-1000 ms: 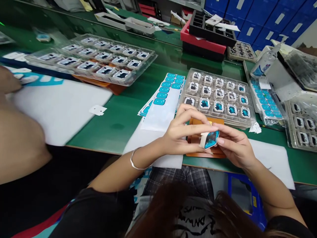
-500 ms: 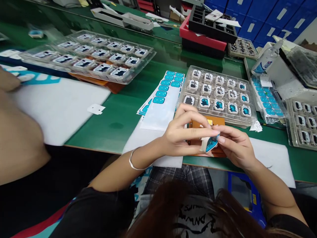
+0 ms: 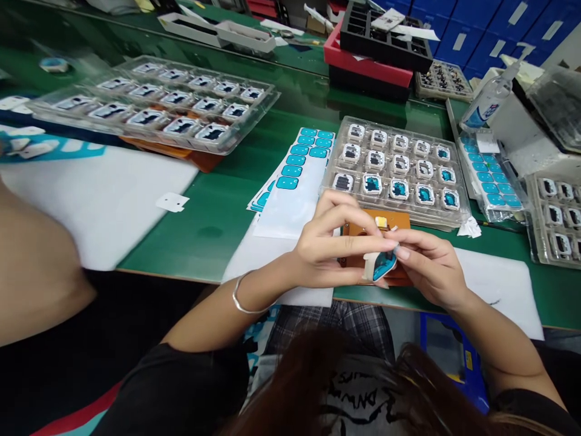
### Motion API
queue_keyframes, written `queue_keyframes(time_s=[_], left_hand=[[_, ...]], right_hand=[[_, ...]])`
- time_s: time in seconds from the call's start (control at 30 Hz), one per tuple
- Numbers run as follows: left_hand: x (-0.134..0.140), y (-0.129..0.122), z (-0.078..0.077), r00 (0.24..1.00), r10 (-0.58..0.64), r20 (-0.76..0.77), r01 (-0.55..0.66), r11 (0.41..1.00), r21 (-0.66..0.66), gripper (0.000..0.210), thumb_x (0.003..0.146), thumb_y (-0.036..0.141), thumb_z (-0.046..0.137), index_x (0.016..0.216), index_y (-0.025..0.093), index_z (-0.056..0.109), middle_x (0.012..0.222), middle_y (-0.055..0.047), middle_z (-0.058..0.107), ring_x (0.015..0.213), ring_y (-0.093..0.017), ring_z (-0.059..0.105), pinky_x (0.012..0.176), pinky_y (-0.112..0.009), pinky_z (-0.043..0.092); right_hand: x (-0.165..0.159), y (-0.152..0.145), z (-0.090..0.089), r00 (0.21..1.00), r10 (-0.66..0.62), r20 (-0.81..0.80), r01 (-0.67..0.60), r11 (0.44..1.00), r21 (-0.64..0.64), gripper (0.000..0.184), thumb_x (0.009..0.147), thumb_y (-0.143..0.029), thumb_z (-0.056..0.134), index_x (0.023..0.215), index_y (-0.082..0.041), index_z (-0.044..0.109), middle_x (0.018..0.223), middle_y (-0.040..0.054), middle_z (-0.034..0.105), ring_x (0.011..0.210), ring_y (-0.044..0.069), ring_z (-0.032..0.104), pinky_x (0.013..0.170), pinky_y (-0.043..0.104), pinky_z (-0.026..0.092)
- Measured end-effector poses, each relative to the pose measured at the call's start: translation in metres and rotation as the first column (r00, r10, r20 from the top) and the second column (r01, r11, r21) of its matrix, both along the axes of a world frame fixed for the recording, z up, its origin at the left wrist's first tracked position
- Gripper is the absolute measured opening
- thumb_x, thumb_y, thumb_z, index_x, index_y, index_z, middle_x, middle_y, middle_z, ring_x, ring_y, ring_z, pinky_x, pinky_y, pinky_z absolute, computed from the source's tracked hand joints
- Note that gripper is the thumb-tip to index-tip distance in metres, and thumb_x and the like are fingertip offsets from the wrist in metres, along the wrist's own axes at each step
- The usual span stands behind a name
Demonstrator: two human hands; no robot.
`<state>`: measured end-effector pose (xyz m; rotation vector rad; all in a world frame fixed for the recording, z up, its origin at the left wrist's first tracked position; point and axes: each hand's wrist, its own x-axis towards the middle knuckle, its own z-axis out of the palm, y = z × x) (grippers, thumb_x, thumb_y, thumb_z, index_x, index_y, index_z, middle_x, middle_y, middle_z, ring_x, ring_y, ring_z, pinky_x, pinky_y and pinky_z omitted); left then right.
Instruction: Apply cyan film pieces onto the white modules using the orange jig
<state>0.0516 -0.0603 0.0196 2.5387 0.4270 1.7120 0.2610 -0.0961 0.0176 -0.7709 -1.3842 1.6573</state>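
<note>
Between my two hands is a small white plastic housing with a blue film on its face, tilted on edge. My left hand grips it from the left, index finger across its top. My right hand pinches its upper right edge with thumb and index finger. Part of the housing is hidden by the fingers. Right under the hands sits an orange-brown fixture block on a white foam sheet. Just beyond it stands a clear tray with rows of similar housings, some of them with blue faces.
Sheets of blue stickers lie left of the tray. A second clear tray rests on an orange block farther left. A co-worker's arm is at the left edge. A pump bottle and bagged stickers are at right.
Both hands keep their hold on the housing, with only slight finger movement. The whole view has shifted a little. The co-worker's hand at the left has moved farther out of view.
</note>
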Motion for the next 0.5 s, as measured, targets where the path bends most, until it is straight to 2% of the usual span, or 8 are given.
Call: queue_keyframes(time_s=[0.17,0.33,0.5], left_hand=[[-0.0004,0.0003,-0.0001,1.000,0.011,-0.004,-0.011,1.000,-0.017,0.045,0.077,0.049,0.078,0.116,0.033,0.066,0.089,-0.001,0.066,0.089,-0.018,0.053,0.075,-0.031,0.049],[-0.0003,0.0010,0.0004,1.000,0.003,-0.006,-0.003,1.000,-0.009,0.045,0.078,0.048,0.077,0.118,0.031,0.066,0.087,-0.002,0.067,0.088,-0.018,0.052,0.074,-0.032,0.050],[-0.0006,0.0012,0.0003,1.000,0.005,-0.008,-0.005,1.000,-0.015,0.049,0.076,0.050,0.079,0.120,0.034,0.065,0.086,-0.002,0.067,0.088,-0.019,0.053,0.072,-0.032,0.050]], right_hand=[[-0.0006,0.0012,-0.0007,0.999,-0.032,0.005,0.031,0.998,0.052,0.020,0.090,-0.036,0.069,0.109,-0.035,0.074,0.109,-0.0009,0.074,0.096,0.015,0.070,0.088,0.029,0.058],[-0.0018,0.0008,0.0021,0.999,-0.034,0.025,0.033,0.999,0.039,0.020,0.090,-0.038,0.068,0.108,-0.034,0.075,0.107,-0.0004,0.075,0.093,0.016,0.070,0.088,0.031,0.058],[-0.0026,0.0010,0.0017,0.999,-0.037,-0.003,0.037,0.998,0.049,0.019,0.090,-0.034,0.068,0.108,-0.036,0.075,0.110,-0.0013,0.074,0.099,0.016,0.070,0.089,0.029,0.058]])
